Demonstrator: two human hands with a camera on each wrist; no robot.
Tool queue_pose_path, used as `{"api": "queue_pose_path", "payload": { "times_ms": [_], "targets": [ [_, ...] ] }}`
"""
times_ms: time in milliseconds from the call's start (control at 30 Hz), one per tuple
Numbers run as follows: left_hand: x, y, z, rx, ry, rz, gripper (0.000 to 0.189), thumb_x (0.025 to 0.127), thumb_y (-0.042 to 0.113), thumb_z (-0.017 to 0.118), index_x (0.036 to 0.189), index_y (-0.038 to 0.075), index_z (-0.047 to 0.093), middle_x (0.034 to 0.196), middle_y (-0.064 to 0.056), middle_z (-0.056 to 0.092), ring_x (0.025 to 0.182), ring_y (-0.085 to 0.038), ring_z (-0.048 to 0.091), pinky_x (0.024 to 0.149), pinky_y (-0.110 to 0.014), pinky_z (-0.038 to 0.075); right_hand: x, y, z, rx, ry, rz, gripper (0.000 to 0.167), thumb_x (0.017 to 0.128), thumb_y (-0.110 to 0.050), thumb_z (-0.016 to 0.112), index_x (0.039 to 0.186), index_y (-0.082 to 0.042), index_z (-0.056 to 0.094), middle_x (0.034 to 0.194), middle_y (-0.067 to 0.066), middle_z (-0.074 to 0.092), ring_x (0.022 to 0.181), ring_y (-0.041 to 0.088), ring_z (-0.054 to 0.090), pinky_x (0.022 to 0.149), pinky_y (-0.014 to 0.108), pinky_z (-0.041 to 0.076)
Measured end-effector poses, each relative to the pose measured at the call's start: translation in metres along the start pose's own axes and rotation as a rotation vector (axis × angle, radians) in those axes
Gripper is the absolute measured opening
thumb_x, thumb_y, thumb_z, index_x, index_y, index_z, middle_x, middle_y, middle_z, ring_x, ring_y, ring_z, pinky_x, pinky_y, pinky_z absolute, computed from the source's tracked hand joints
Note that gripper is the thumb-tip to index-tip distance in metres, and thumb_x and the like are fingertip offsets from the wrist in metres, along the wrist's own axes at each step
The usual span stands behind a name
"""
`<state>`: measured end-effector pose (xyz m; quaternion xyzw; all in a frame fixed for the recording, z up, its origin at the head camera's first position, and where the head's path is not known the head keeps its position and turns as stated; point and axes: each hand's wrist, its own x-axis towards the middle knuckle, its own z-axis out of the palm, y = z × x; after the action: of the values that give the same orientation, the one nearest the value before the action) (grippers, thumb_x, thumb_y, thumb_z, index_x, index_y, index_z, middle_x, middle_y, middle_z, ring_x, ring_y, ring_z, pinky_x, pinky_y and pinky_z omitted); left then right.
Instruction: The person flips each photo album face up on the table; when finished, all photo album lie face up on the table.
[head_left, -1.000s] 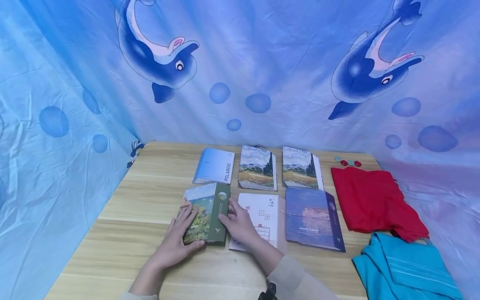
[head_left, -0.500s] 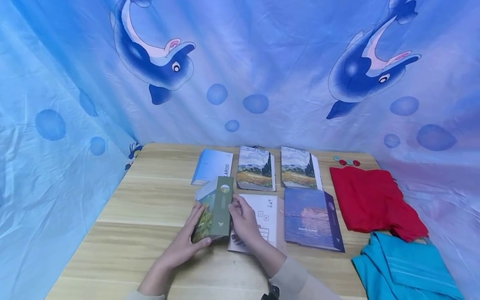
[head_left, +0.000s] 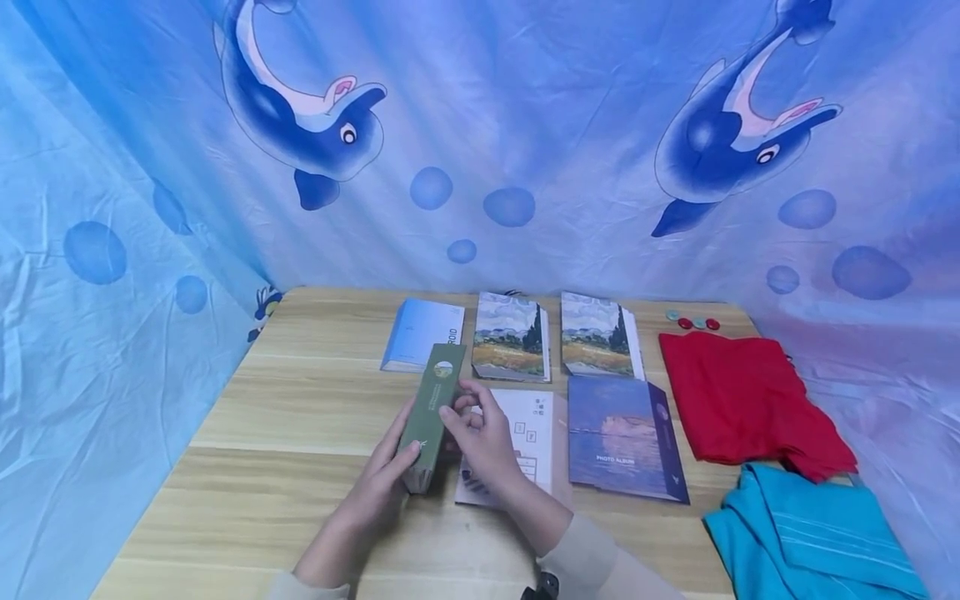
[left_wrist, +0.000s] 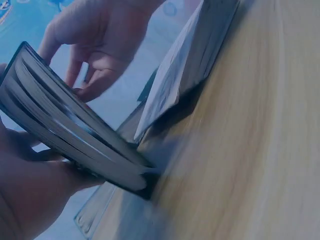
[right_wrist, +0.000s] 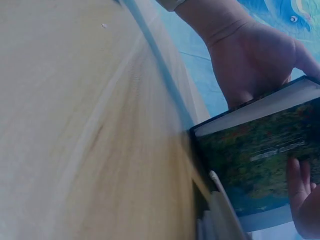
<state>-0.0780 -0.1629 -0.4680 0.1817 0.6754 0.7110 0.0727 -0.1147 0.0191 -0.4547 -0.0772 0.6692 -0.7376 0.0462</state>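
Observation:
A thick photo album with a green spine (head_left: 435,408) stands on its long edge, spine up, left of centre in the head view. My left hand (head_left: 381,479) grips it from the left, thumb laid over the spine. Its page edges (left_wrist: 65,120) face the left wrist camera, and the painted cover (right_wrist: 240,160) shows in the right wrist view. My right hand (head_left: 487,442) is at the album's right side, fingers loosely bent, thumb tip at the spine's edge. Beneath that hand lies a white album (head_left: 534,408), partly hidden by the wrist.
Behind stand a blue Polaroid album (head_left: 423,329) and two landscape-painting albums (head_left: 512,333). A purple photo album (head_left: 618,433) lies to the right. Farther right are red cloth (head_left: 738,400), teal cloth (head_left: 817,533) and several red and green discs (head_left: 699,323). A dolphin curtain (head_left: 585,208) borders the table.
The green album has gone from lying flat, cover up, to standing on edge with its spine up. My left hand has shifted right and wrapped it; the right hand's fingers have loosened.

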Motion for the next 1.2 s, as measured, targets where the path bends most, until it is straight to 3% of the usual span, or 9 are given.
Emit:
{"api": "queue_pose_path", "payload": {
  "times_ms": [200, 333, 500, 633, 733, 867, 967, 1100, 1200],
  "targets": [
    [0.0, 0.001, -0.002, -0.015, 0.079, -0.034, 0.066, 0.105, 0.012, 0.038, 0.164, 0.014, 0.009, 0.165, -0.026, 0.011, 0.13, -0.01, 0.044, 0.105, -0.024, 0.04, 0.004, 0.007, 0.004, 0.022, -0.023, 0.065, 0.057, 0.096, -0.03, 0.071, 0.145, -0.011, 0.047, 0.114, 0.011, 0.055, 0.082, 0.025, 0.065, 0.074, 0.053, 0.062],
    [-0.004, 0.004, -0.005, 0.077, 0.168, 0.023, 0.068, 0.102, 0.005, 0.045, 0.162, 0.007, 0.014, 0.162, -0.029, 0.02, 0.124, -0.014, 0.048, 0.097, -0.024, 0.047, 0.003, 0.015, 0.008, -0.019, -0.027, 0.039, 0.052, 0.098, -0.029, 0.067, 0.144, -0.01, 0.05, 0.116, 0.011, 0.058, 0.083, 0.026, 0.065, 0.073, 0.051, 0.061],
    [-0.006, 0.009, -0.01, 0.316, 0.302, 0.121, 0.066, 0.096, 0.002, 0.057, 0.157, 0.005, 0.034, 0.16, -0.023, 0.032, 0.132, -0.031, 0.044, 0.1, -0.023, 0.04, 0.0, 0.024, 0.013, -0.061, -0.054, 0.044, 0.05, 0.1, -0.027, 0.064, 0.144, -0.007, 0.051, 0.136, 0.016, 0.056, 0.116, 0.034, 0.062, 0.095, 0.05, 0.055],
    [-0.007, 0.01, -0.019, 0.393, 0.35, 0.179, 0.064, 0.093, 0.002, 0.062, 0.153, 0.004, 0.042, 0.162, -0.018, 0.03, 0.147, -0.038, 0.028, 0.111, -0.02, 0.027, -0.001, 0.028, 0.018, -0.1, -0.075, 0.09, 0.06, 0.099, -0.03, 0.064, 0.148, -0.001, 0.045, 0.152, 0.023, 0.045, 0.139, 0.039, 0.046, 0.113, 0.052, 0.039],
    [-0.01, 0.008, -0.029, 0.405, 0.384, 0.18, 0.06, 0.094, 0.003, 0.06, 0.151, 0.0, 0.044, 0.16, -0.021, 0.033, 0.147, -0.04, 0.027, 0.112, -0.013, 0.024, -0.001, 0.03, 0.023, -0.071, -0.097, 0.123, 0.064, 0.1, -0.028, 0.065, 0.15, 0.003, 0.04, 0.157, 0.027, 0.035, 0.145, 0.039, 0.035, 0.119, 0.05, 0.029],
    [-0.016, 0.001, -0.042, 0.324, 0.397, 0.096, 0.055, 0.1, 0.003, 0.051, 0.153, -0.005, 0.037, 0.159, -0.028, 0.031, 0.145, -0.045, 0.026, 0.111, -0.009, 0.025, -0.001, 0.031, 0.029, -0.043, -0.103, 0.154, 0.068, 0.099, -0.026, 0.065, 0.153, 0.002, 0.035, 0.16, 0.027, 0.028, 0.148, 0.039, 0.028, 0.12, 0.048, 0.025],
    [-0.017, -0.006, -0.048, 0.256, 0.366, -0.034, 0.058, 0.105, 0.012, 0.046, 0.157, -0.005, 0.025, 0.163, -0.027, 0.021, 0.149, -0.045, 0.018, 0.122, -0.026, 0.019, -0.001, 0.032, 0.03, -0.083, -0.07, 0.153, 0.068, 0.098, -0.027, 0.066, 0.154, -0.001, 0.036, 0.159, 0.025, 0.032, 0.147, 0.039, 0.031, 0.12, 0.048, 0.026],
    [-0.013, -0.013, -0.051, 0.31, 0.331, -0.235, 0.074, 0.106, 0.035, 0.049, 0.161, 0.0, 0.013, 0.166, -0.024, 0.012, 0.152, -0.042, 0.011, 0.123, -0.054, 0.009, -0.002, 0.033, 0.027, -0.176, -0.007, 0.147, 0.066, 0.097, -0.033, 0.066, 0.152, -0.005, 0.042, 0.156, 0.021, 0.04, 0.144, 0.041, 0.036, 0.119, 0.056, 0.028],
    [-0.011, -0.015, -0.051, 0.406, 0.347, -0.323, 0.085, 0.103, 0.046, 0.056, 0.162, 0.002, 0.012, 0.165, -0.025, 0.016, 0.151, -0.043, 0.016, 0.123, -0.056, 0.013, -0.004, 0.032, 0.024, -0.19, 0.0, 0.158, 0.066, 0.097, -0.034, 0.065, 0.153, -0.007, 0.042, 0.157, 0.021, 0.039, 0.145, 0.042, 0.034, 0.119, 0.058, 0.026]
  ]
}}
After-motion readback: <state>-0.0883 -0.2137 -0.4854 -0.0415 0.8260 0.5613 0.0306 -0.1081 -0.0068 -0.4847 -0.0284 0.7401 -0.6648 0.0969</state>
